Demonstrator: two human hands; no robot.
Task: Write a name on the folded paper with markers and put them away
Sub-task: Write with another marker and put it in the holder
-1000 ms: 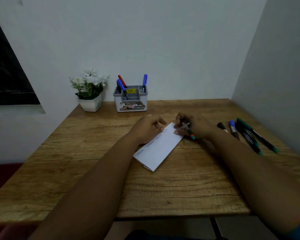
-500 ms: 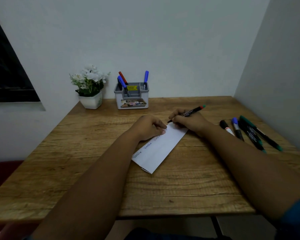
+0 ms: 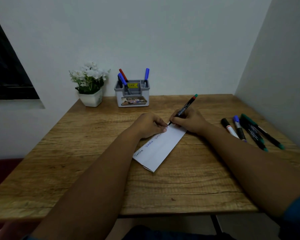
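Note:
A folded white paper (image 3: 161, 148) lies slanted in the middle of the wooden table (image 3: 93, 161), with a name written several times along its left edge. My left hand (image 3: 149, 125) presses down on the paper's far end. My right hand (image 3: 189, 121) grips a black marker (image 3: 184, 108) with a red and green end, its tip touching the paper's far corner. A grey marker holder (image 3: 132, 98) stands at the back of the table, with a red marker (image 3: 123, 74) and blue markers (image 3: 146, 75) in it.
Several loose markers (image 3: 249, 130), black, blue and green, lie at the table's right side near the wall. A white pot of white flowers (image 3: 90, 84) stands left of the holder. A dark window (image 3: 3, 70) is at the left.
My right hand turned the marker from lying tip-up in the fingers into a writing grip and lowered its tip onto the paper's far corner. My left hand stayed on the paper.

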